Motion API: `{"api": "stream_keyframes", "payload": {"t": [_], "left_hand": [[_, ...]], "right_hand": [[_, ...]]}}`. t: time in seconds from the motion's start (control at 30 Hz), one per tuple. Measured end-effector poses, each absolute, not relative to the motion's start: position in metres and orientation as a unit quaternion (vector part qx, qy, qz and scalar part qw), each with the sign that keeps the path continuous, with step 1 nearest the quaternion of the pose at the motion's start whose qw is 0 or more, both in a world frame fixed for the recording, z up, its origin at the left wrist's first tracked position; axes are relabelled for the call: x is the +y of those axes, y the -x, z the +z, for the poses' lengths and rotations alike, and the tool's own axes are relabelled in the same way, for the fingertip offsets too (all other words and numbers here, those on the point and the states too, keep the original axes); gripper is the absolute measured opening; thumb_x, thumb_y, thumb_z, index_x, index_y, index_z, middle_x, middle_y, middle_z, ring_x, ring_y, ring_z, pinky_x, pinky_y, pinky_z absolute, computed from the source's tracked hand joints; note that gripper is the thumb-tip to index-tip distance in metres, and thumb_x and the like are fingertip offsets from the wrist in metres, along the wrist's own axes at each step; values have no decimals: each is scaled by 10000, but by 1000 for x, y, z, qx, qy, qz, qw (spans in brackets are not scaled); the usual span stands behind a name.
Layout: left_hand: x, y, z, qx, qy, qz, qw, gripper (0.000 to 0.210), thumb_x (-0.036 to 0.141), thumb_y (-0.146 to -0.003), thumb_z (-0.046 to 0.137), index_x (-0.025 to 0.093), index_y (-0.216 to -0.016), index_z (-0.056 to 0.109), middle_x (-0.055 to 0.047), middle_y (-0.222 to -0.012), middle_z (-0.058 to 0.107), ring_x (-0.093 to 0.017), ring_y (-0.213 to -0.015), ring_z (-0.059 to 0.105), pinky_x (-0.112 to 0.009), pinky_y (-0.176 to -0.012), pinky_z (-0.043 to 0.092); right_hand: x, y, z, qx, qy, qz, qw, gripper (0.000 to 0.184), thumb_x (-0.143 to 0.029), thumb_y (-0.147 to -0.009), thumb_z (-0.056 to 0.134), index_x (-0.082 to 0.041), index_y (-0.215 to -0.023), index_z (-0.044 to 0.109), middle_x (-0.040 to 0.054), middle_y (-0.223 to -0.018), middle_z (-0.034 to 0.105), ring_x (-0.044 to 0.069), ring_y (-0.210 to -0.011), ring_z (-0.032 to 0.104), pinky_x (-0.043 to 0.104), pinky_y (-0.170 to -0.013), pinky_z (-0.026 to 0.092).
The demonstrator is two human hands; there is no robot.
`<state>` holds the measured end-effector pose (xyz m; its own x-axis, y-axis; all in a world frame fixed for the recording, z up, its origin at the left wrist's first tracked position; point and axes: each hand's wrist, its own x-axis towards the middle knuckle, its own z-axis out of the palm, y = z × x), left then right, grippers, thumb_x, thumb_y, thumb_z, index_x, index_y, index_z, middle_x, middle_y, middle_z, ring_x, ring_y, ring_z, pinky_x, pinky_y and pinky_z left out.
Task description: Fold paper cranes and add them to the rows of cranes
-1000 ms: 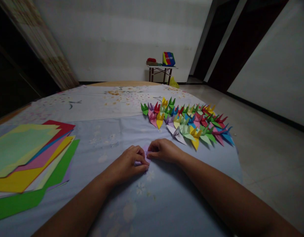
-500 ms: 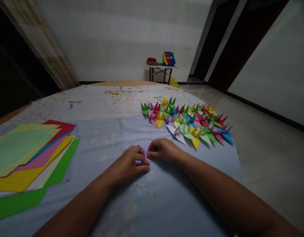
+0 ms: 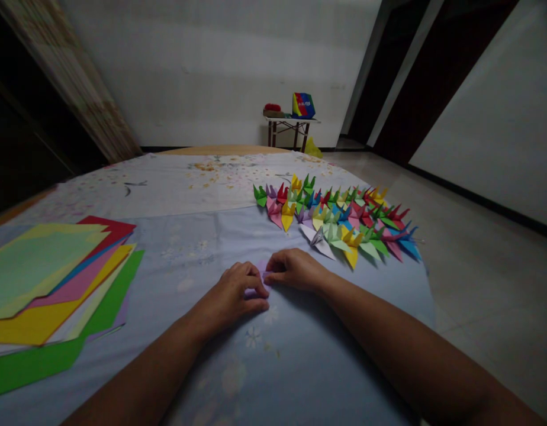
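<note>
Lilac paper held between two hands at table; fingertips in contact on both sides

Head view, the only view supplied. Clock directions are taken from the lilac paper, with twelve o'clock pointing away from the person.

The lilac paper lies low over the blue floral tablecloth, mostly covered by fingers. The right hand comes in from three o'clock, its thumb and forefinger tips brought together on the paper's right side. The left hand comes in from eight o'clock, its fingers curled over the paper, with lilac showing between forefinger and thumb. Whether these pinch the sheet or only press it down cannot be told.

Governing relation: the paper sits directly under and between the two sets of fingertips. Its exposed patches run roughly from one o'clock to seven; the true long axis is hidden. Neither hand is nearer, as both appear to touch it; the left covers more.

Surroundings: folded origami cranes stand in rows at one to two o'clock, the white crane near the right hand but apart from it. A fanned stack of coloured paper lies at nine o'clock, well apart. Beyond the table, towards one o'clock, a small side table bears a multicoloured bag.
</note>
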<state>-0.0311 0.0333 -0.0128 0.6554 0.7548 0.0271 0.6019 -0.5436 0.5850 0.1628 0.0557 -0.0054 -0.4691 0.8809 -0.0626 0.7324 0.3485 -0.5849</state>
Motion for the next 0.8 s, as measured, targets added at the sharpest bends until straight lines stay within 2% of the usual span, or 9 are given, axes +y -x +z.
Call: {"api": "stream_keyframes", "payload": {"t": [0.33,0.53,0.67,0.8], "left_hand": [[30,32,-16,388,-878,148,239,143,344,-730,666,266,-847,648,-6,-983,548,-193,-950,476,-351,-842,365],[24,33,-12,377,-895,142,189,275,362,-769,627,288,-1033,620,-30,-1010,561,-205,-950,486,-338,-810,384],[23,32,-13,368,-907,128,162,225,356,-792,599,276,-997,649,-36,-966,567,-206,-919,495,-326,-772,391],[23,32,-16,371,-907,122,157,232,384,-799,581,278,-995,649,-44,-981,562,-216,-932,495,-338,-769,395]], "right_hand": [[57,-163,-10,-815,495,267,140,200,-378,-722,634,-215,-830,675,-22,-690,631,89,-598,520,191,-509,276],[57,-162,-12,-806,509,268,139,205,-369,-702,657,-217,-839,667,-26,-697,641,89,-599,530,191,-514,289],[57,-162,-13,-796,514,284,147,241,-392,-690,666,-212,-848,662,-24,-698,639,92,-603,537,190,-517,301],[57,-163,-11,-790,515,295,155,192,-356,-726,635,-197,-826,673,-16,-676,627,92,-598,528,191,-526,306]]}}
